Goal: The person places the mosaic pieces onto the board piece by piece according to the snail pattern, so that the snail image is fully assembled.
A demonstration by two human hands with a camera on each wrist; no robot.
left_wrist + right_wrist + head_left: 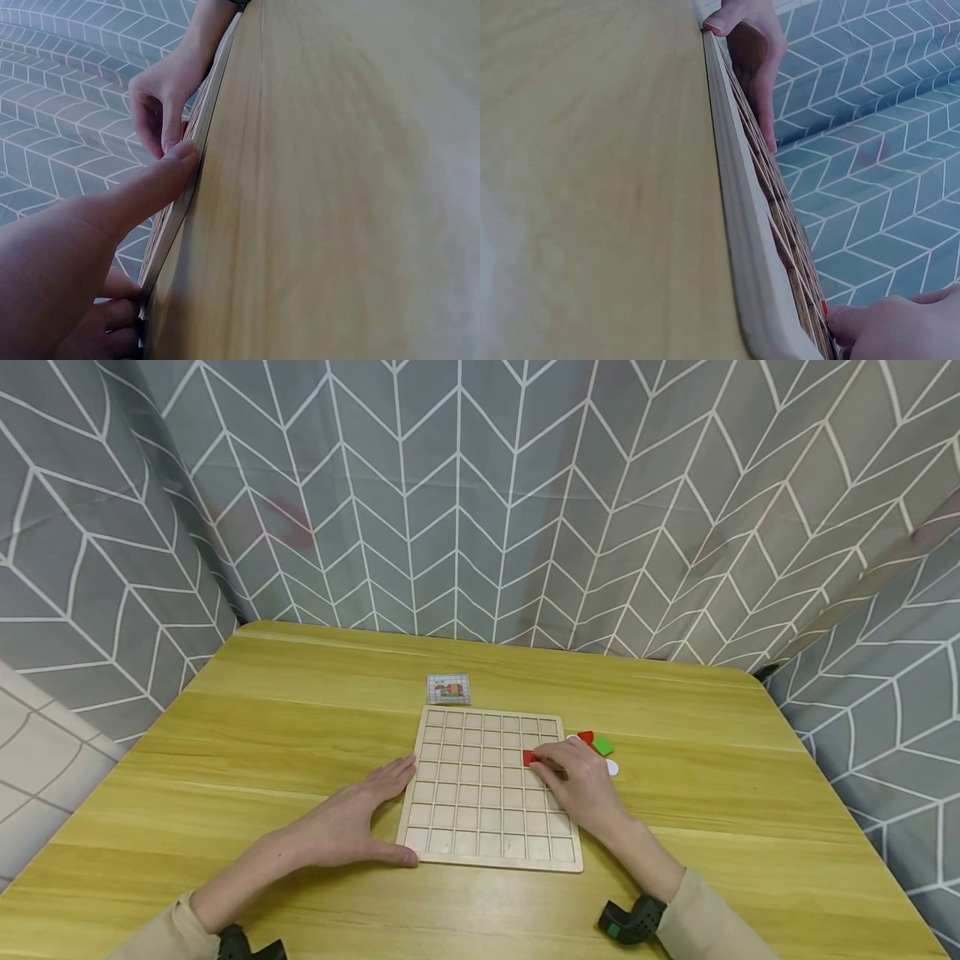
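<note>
A pale wooden grid board (pixel 471 797) lies on the table, its square cells edged by raised strips. My left hand (pixel 341 818) rests against its left side, thumb (pixel 154 187) at the near left corner and straight fingers along the edge. Over the right part of the grid, my right hand (pixel 585 781) pinches a red square tile (pixel 529 758) between thumb and fingertips, close over a cell. In the right wrist view a sliver of the red tile (pixel 825 307) shows at the fingertips.
Beyond the board's far left corner lies a small picture card (pixel 448 689) with a colourful design on a grid. Loose pieces lie right of the board, partly behind my right hand: a green tile (pixel 603 746), another red one (pixel 586 737) and white ones (pixel 612 767). Patterned grey curtains (pixel 480 510) surround the table.
</note>
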